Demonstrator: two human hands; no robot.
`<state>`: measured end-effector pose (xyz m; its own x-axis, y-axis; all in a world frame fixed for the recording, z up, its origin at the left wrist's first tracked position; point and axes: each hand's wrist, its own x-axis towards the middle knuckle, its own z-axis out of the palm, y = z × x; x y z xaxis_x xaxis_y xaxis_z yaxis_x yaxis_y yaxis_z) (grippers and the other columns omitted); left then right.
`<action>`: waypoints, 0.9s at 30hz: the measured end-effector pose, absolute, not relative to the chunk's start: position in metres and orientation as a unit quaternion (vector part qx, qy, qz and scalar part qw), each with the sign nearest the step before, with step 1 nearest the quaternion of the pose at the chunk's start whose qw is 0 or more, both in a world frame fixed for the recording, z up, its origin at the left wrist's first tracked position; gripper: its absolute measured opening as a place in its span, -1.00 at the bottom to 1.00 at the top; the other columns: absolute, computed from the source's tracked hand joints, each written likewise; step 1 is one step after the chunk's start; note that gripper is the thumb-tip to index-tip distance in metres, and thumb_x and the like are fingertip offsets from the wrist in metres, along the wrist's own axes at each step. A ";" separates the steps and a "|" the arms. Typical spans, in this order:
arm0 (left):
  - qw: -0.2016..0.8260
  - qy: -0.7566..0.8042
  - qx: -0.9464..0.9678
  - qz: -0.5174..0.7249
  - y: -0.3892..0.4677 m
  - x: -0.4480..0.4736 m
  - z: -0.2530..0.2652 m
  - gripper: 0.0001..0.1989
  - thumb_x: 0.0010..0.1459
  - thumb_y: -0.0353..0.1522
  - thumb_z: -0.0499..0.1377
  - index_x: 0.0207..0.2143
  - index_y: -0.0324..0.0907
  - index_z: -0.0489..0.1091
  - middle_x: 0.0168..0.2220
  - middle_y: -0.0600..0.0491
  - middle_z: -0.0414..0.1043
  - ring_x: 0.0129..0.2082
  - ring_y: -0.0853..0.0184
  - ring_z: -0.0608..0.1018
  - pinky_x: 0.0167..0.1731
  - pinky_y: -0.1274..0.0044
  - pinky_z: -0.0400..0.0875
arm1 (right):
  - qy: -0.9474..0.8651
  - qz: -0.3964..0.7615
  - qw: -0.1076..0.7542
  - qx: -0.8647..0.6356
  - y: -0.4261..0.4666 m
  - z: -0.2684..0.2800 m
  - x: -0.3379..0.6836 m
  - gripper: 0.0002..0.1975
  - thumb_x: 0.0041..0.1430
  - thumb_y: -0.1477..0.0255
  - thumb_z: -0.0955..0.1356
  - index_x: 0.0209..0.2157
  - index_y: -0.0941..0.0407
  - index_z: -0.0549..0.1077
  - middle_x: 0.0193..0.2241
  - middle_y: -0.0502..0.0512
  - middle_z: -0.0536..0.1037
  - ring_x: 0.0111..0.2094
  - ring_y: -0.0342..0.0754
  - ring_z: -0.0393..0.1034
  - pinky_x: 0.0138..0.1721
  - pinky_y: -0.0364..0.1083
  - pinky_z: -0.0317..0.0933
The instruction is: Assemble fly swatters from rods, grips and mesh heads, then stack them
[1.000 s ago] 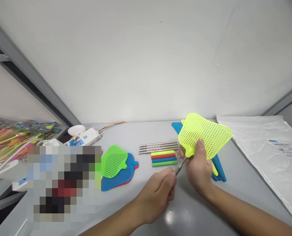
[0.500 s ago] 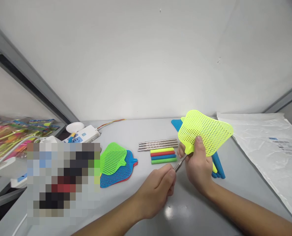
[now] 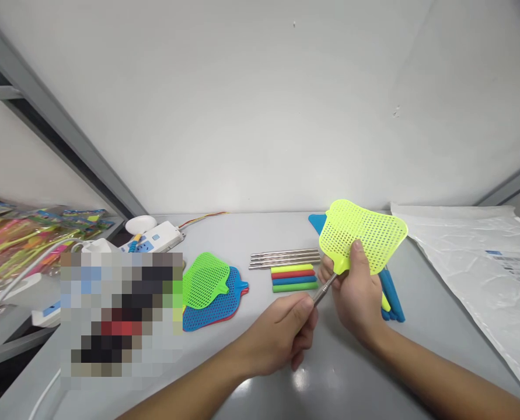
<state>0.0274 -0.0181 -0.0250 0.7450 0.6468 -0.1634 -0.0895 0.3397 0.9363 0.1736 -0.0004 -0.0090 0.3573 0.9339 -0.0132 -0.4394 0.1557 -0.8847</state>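
Observation:
My right hand (image 3: 356, 297) is closed on a yellow fly swatter head (image 3: 365, 233), its thumb pressed flat on the mesh. A thin metal rod (image 3: 325, 288) meets the neck of that head; how deep it sits inside I cannot tell. My left hand (image 3: 286, 329) grips the rod's lower part between thumb and curled fingers. Just beyond the hands lie several metal rods (image 3: 283, 258) side by side. Nearer is a row of yellow, red, blue and green handle tubes (image 3: 293, 279). To the left, a green swatter head (image 3: 207, 280) overlaps a blue one (image 3: 213, 310), with red beneath.
Behind my right hand lie blue tubes (image 3: 391, 294) and a blue piece (image 3: 317, 221), partly hidden. A white plastic bag (image 3: 456, 251) covers the table's right side. A power strip (image 3: 159, 238) with cables stands at left, beside bagged colourful items (image 3: 32, 245). A pixelated patch hides the left front.
The yellow swatter head has tilted slightly and shifted a little down. Some of my left hand's lower fingers have loosened from the rod. The whole view has shifted slightly.

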 end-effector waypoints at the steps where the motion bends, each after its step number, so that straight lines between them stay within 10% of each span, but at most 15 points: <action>1: 0.779 0.256 0.519 0.242 -0.017 0.028 -0.026 -0.59 0.35 -0.06 -0.12 -0.43 -0.15 0.15 -0.70 0.30 0.01 -0.77 0.54 0.07 -0.70 0.63 0.22 | -0.287 0.488 0.703 -0.431 0.000 -0.010 0.174 -0.57 0.21 0.02 0.27 -0.50 0.09 0.35 -0.65 -0.08 0.26 -0.64 -0.17 0.10 -0.54 -0.13 0.19; 19: 0.789 0.287 0.484 0.248 -0.014 0.025 -0.031 -0.64 0.32 -0.07 -0.08 -0.38 -0.13 0.14 -0.68 0.32 0.00 -0.77 0.55 0.05 -0.69 0.64 0.18 | -0.434 0.523 0.589 -0.436 -0.002 -0.010 0.171 -0.50 0.34 0.08 0.12 -0.04 0.12 0.46 -0.55 -0.07 0.35 -0.60 -0.16 0.16 -0.55 -0.15 0.17; 27: 0.612 0.406 0.635 0.241 -0.014 0.019 -0.014 -0.64 0.36 -0.12 -0.12 -0.44 -0.13 0.13 -0.59 0.21 0.09 -0.64 0.46 0.14 -0.60 0.57 0.02 | -0.487 0.509 0.574 -0.418 0.000 -0.011 0.170 -0.45 0.33 0.04 0.10 -0.29 0.12 0.52 -0.51 0.03 0.47 -0.37 -0.05 0.38 -0.27 -0.07 0.30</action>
